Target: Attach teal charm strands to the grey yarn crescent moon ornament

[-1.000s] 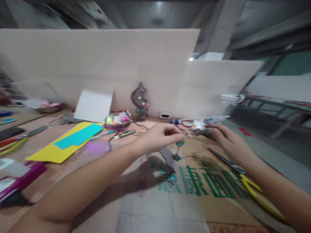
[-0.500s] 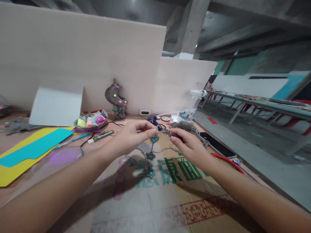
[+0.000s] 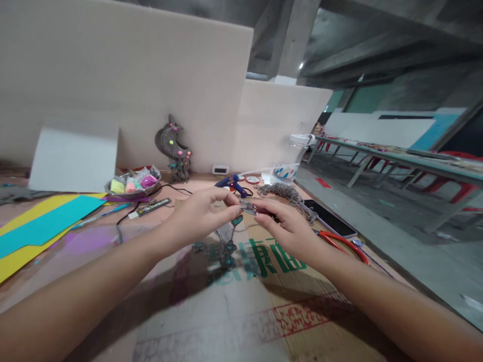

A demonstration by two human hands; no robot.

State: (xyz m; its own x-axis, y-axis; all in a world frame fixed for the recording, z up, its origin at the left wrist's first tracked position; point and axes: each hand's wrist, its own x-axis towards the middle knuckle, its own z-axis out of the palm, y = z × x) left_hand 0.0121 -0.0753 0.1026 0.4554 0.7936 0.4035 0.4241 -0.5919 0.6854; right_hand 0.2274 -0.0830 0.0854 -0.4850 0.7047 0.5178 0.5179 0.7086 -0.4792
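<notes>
Between thumb and fingertips, my left hand (image 3: 206, 213) pinches the top of a grey cord strung with charms (image 3: 227, 246). A grey heart with a turquoise middle (image 3: 237, 220) hangs just below the fingertips, and small grey flowers with turquoise centres dangle lower, over the cardboard. My right hand (image 3: 285, 223) is closed on a small flat metal-bladed tool (image 3: 248, 206); its exact kind is unclear, and the fingers hide its rear part. The tool's tip meets the left fingertips at the cord's top.
Printed cardboard (image 3: 241, 311) covers the worktop. Behind the hands lie a blue glue gun (image 3: 232, 185), grey yarn (image 3: 289, 193) and a water bottle (image 3: 290, 158). At right are a phone (image 3: 330, 217) and red-handled tool (image 3: 345, 241). A dish of clay (image 3: 134, 183) and moon ornament (image 3: 171, 146) stand left.
The metal tool has come up against the left fingertips, and the hands are closer together. The charms hang more bunched. The whole view has shifted slightly.
</notes>
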